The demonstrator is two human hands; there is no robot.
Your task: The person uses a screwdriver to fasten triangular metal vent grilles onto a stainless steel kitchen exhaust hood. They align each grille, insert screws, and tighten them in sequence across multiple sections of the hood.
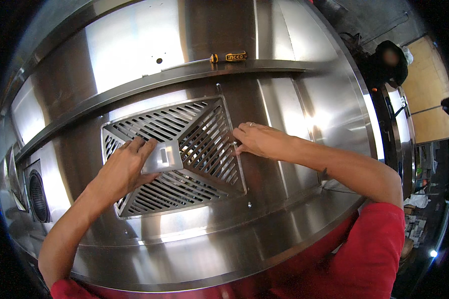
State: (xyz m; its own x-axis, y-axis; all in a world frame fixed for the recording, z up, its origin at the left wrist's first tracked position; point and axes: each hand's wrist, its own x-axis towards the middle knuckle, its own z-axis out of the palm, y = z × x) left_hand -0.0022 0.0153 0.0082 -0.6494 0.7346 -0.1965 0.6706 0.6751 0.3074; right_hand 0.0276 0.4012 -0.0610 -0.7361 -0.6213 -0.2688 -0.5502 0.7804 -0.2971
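Note:
A slotted metal vent grille (189, 172), four-sided with a raised flat middle plate (163, 157), lies against a brushed steel panel (244, 104). My left hand (129, 164) grips the middle plate, fingers over its upper edge and thumb under the lower one. At the grille's right edge my right hand (252, 141) is pinched closed, its fingertips around a spot beside the frame where a small fastener seems to sit. What exactly those fingertips hold is hidden. Small studs (249, 205) stick out of the panel just outside the grille's corners.
On the ledge (184, 74) above the grille rests a yellow and black screwdriver (229, 57). A round dark opening (37, 195) and another tilted grille (15, 179) are at the far left. Beyond the steel's right edge, a person in dark clothing (386, 65) is near wooden boards (429, 84).

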